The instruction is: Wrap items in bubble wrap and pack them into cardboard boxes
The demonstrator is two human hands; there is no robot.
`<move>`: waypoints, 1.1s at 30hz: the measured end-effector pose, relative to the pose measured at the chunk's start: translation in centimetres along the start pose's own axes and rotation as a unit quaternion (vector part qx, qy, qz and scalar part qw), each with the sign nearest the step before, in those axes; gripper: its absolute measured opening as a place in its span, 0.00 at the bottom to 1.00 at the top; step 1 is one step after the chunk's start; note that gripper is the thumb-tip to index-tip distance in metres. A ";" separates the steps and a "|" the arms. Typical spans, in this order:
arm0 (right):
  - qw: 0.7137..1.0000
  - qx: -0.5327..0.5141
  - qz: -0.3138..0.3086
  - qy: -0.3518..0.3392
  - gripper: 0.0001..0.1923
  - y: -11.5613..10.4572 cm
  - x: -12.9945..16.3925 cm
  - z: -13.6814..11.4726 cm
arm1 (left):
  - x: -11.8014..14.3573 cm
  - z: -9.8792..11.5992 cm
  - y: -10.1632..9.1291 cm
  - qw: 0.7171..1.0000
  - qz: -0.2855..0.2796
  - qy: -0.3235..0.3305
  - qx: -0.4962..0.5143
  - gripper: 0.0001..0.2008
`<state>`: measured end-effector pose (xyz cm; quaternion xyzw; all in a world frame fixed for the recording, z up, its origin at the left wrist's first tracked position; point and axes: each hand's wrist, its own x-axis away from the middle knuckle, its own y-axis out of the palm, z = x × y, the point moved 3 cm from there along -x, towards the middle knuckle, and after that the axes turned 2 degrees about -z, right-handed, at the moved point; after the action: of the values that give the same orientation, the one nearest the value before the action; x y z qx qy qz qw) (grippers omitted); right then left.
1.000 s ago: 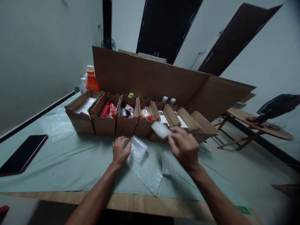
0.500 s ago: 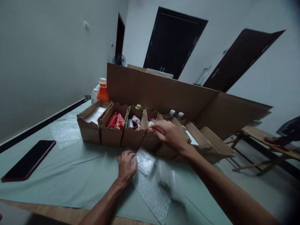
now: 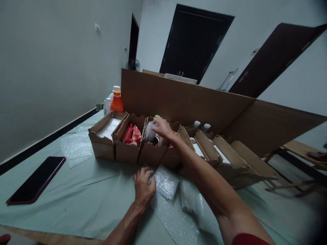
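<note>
My right hand [image 3: 163,128] reaches into the third cardboard box from the left [image 3: 150,154], its fingers closed at a whitish, see-through item [image 3: 150,132] whose kind I cannot make out. Beside that item a dark and white package is partly covered by the hand. On the green cloth, my left hand [image 3: 144,185] lies with curled fingers, gripping the edge of a sheet of bubble wrap [image 3: 173,212]. A folded piece of bubble wrap [image 3: 166,182] is just right of it, and more crumpled clear wrap [image 3: 190,197] lies under my right forearm.
Several open cardboard boxes stand in a row; one holds red packets [image 3: 132,134], the leftmost bubble wrap [image 3: 109,127]. Behind them rises a cardboard panel [image 3: 173,95]. An orange bottle [image 3: 117,102] stands at the back left, a phone [image 3: 35,180] lies at the left.
My right hand has moved left from the fourth box to the third and now closes at the whitish item. My left hand keeps its place by the bubble wrap. The view has shifted slightly.
</note>
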<state>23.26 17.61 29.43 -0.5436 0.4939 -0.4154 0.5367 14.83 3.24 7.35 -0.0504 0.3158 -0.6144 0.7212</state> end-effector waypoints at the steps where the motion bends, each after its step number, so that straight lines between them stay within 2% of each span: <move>1: 0.998 -0.036 0.047 -0.004 0.15 -1.2 2.0 1.2 | -0.1 -0.1 -0.2 1.000 0.014 -0.003 0.013 0.12; 2: 0.993 -0.076 0.088 -0.009 0.16 -2.1 4.3 2.5 | -0.2 -0.2 -0.6 0.999 0.032 -0.009 0.031 0.11; 3: 0.972 -0.177 0.152 -0.030 0.16 -2.8 7.1 3.6 | -0.4 -0.4 -1.0 0.997 0.052 -0.019 0.056 0.12; 4: 0.939 -0.285 0.188 -0.048 0.15 -2.7 9.9 4.7 | -0.6 -0.6 -1.4 0.993 0.074 -0.032 0.086 0.12; 5: 0.914 -0.359 0.181 -0.052 0.15 -1.7 12.6 5.5 | -0.9 -0.9 -2.0 0.987 0.097 -0.047 0.119 0.14; 7: 0.889 -0.436 0.141 -0.024 0.14 2.4 17.2 6.2 | -1.3 -1.2 -3.4 0.969 0.151 -0.075 0.178 0.18; 9: 0.900 -0.425 0.099 0.007 0.14 7.8 20.1 5.8 | -1.4 -0.9 -5.4 0.953 0.211 -0.082 0.202 0.21; 11: 0.918 -0.388 0.077 0.016 0.13 12.5 21.3 4.7 | -1.4 0.3 -7.6 0.952 0.244 -0.047 0.178 0.20; 13: 0.933 -0.352 0.080 0.014 0.13 14.7 21.4 3.9 | -1.3 1.9 -9.2 0.971 0.209 0.029 0.116 0.16; 14: 0.941 -0.326 0.090 0.008 0.14 14.6 21.2 3.7 | -1.2 2.6 -9.6 0.980 0.170 0.071 0.079 0.14; 16: 0.960 -0.252 0.117 -0.016 0.14 12.5 20.3 3.7 | -1.1 2.8 -9.6 0.989 0.075 0.124 0.002 0.10; 19: 0.968 -0.170 0.160 -0.094 0.10 6.4 17.5 3.0 | -1.3 0.3 -8.3 0.992 -0.032 0.086 -0.085 0.10; 21: 0.967 -0.130 0.164 -0.148 0.10 2.4 14.3 1.2 | -1.5 -1.9 -7.2 0.991 -0.062 0.039 -0.110 0.08; 23: 0.977 -0.050 0.111 -0.173 0.12 -0.1 10.1 -1.6 | -1.4 -3.6 -6.4 0.991 -0.067 0.020 -0.116 0.07; 24: 0.982 0.006 0.065 -0.178 0.14 -0.7 7.9 -3.2 | -1.4 -4.1 -6.1 0.991 -0.067 0.017 -0.117 0.07; 26: 0.976 0.081 -0.029 -0.200 0.13 -0.5 3.8 -6.6 | -1.3 -4.7 -5.8 0.991 -0.065 0.016 -0.117 0.08; 28: 0.962 0.112 -0.099 -0.229 0.10 0.9 0.7 -9.5 | -1.3 -4.9 -5.8 0.992 -0.057 0.017 -0.113 0.08; 31: 0.946 0.136 -0.158 -0.249 0.10 3.8 -1.8 -12.5 | -1.5 -5.0 -5.8 0.994 -0.037 0.016 -0.101 0.09; 33: 0.943 0.143 -0.169 -0.250 0.09 4.9 -2.4 -13.3 | -1.6 -5.1 -5.8 0.996 -0.020 0.016 -0.086 0.11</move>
<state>9.37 17.93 25.77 -0.6229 0.1801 -0.4169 0.6370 7.19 4.97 6.61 -0.1091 0.3781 -0.5998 0.6967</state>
